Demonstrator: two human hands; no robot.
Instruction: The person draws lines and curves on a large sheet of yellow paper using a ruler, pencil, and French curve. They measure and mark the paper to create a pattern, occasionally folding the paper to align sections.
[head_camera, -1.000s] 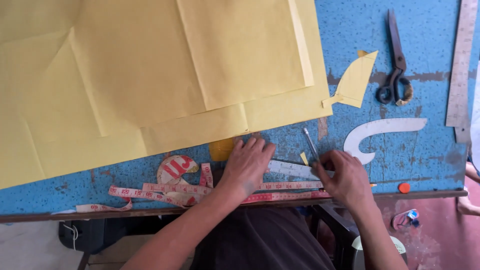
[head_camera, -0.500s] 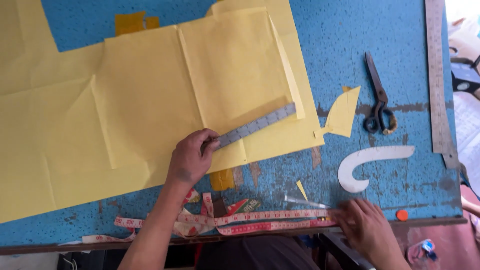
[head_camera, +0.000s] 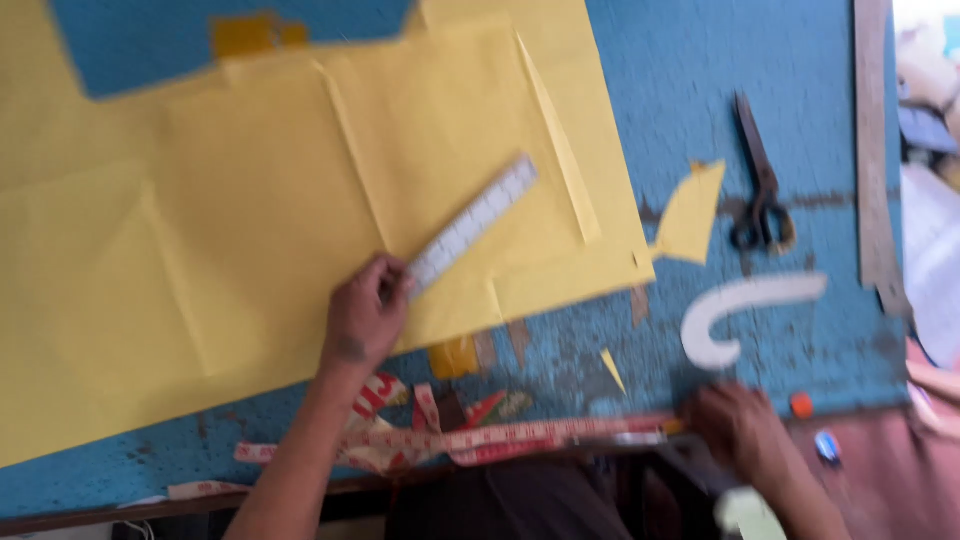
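I am looking down at a worn blue worktable (head_camera: 700, 90), and the big sheet of yellow pattern paper (head_camera: 250, 230) is covering most of its left and middle, creased into several folds. A long steel straightedge (head_camera: 872, 150) is lying along the far right edge of the table, well apart from both hands. A pink measuring tape (head_camera: 480, 440) is trailing in loops along the near edge, between the two hands. A white curved template (head_camera: 745, 305) is lying just beyond the right hand, with dark scissors (head_camera: 760, 195) and a yellow paper offcut (head_camera: 692, 212) further up. The clear short ruler (head_camera: 470, 225) is lying slanted on the yellow paper, its lower end under my left hand (head_camera: 365, 315), its upper end pointing up and to the right. The left hand is curled down with fingertips pinching and pressing that lower end against the paper. My right hand (head_camera: 740, 430) is resting at the near table edge on the end of the tape; it is blurred, so I cannot tell how far it is closed or whether it is gripping anything.
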